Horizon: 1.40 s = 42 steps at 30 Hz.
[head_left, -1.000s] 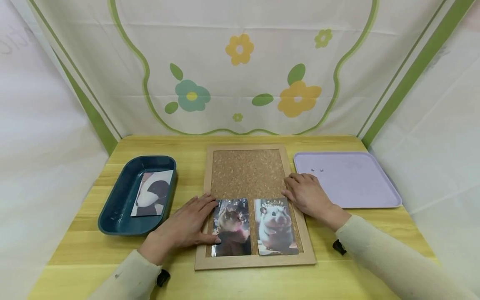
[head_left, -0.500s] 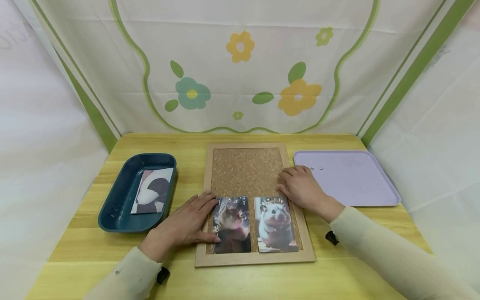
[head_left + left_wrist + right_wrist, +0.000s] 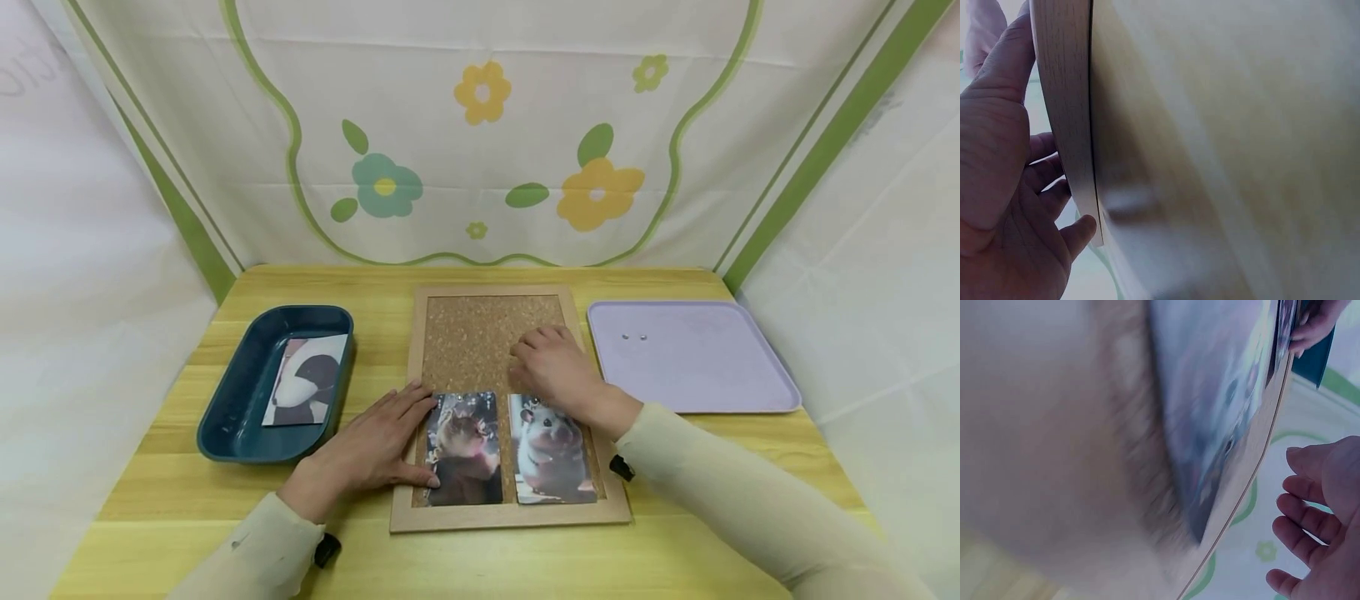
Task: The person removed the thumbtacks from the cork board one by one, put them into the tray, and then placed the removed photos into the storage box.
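Note:
A wood-framed corkboard (image 3: 472,342) lies on the table with two picture cards side by side on its near half. The left card (image 3: 467,467) shows a dark, furry animal; the right card (image 3: 555,475) shows a white hamster. A small shiny dot sits at the top of each. My left hand (image 3: 367,446) rests along the board's left frame, fingers extended, thumb at the left card's edge. Over the cork, just above the hamster card, hovers my right hand (image 3: 558,371), partly covering that card's upper right corner. Its fingers (image 3: 1304,515) are loosely bent and hold nothing in the right wrist view.
Left of the board stands a dark blue tray (image 3: 221,429) containing another picture card (image 3: 306,383). A flat lilac tray (image 3: 705,367) on the right bears two tiny shiny studs (image 3: 642,337). Behind the table hangs a flowered cloth (image 3: 480,167).
My right hand has moved left from the board's right frame to over the cork above the hamster card. My left hand has stayed in place.

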Each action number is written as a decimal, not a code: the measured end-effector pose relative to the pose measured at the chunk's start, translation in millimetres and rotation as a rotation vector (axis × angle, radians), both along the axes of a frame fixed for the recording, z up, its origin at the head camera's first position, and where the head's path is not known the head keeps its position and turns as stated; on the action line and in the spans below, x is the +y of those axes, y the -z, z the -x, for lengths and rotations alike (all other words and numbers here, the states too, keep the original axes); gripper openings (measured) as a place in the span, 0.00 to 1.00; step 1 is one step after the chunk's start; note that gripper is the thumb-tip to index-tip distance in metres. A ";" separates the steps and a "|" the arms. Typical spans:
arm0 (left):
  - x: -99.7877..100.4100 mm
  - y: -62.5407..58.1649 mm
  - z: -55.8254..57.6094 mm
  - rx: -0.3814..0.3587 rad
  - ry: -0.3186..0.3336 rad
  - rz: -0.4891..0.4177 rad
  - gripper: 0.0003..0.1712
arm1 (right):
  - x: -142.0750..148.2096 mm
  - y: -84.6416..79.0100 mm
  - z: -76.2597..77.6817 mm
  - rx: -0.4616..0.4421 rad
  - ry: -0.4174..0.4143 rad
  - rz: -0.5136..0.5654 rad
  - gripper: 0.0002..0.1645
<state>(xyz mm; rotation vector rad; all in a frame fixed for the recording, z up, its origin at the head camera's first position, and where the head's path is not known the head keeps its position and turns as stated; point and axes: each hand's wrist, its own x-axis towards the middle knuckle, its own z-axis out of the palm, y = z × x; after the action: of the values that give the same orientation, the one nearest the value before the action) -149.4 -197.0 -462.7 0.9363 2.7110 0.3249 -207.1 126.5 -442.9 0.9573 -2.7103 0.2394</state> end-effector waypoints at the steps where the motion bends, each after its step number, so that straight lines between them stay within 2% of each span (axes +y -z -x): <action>1: 0.0 0.0 0.0 0.001 0.000 0.000 0.70 | -4.2 -0.3 -0.4 -0.001 -0.012 0.001 0.14; 5: 0.1 0.3 0.0 0.008 0.002 -0.001 0.69 | -21.0 -0.5 -1.7 0.012 -0.066 -0.016 0.12; 17: -0.2 0.8 0.0 0.009 0.002 -0.010 0.68 | -58.0 3.3 -1.1 0.091 -0.223 -0.196 0.10; 23: -1.0 0.0 -0.6 0.020 0.008 -0.019 0.68 | -66.3 3.4 2.4 0.124 -0.285 -0.281 0.08; 33: -1.3 0.1 2.0 0.013 0.008 -0.024 0.68 | -73.2 6.7 14.8 0.166 -0.410 -0.305 0.04; 42: -1.5 -1.6 0.9 0.003 0.011 -0.030 0.68 | -74.9 2.8 28.1 0.187 -0.535 -0.405 0.08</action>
<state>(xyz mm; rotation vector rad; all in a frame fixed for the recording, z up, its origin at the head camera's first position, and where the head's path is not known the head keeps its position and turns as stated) -150.3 -198.5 -461.1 0.9599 2.7099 0.3632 -235.2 51.7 -445.7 1.7149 -2.3221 -0.3046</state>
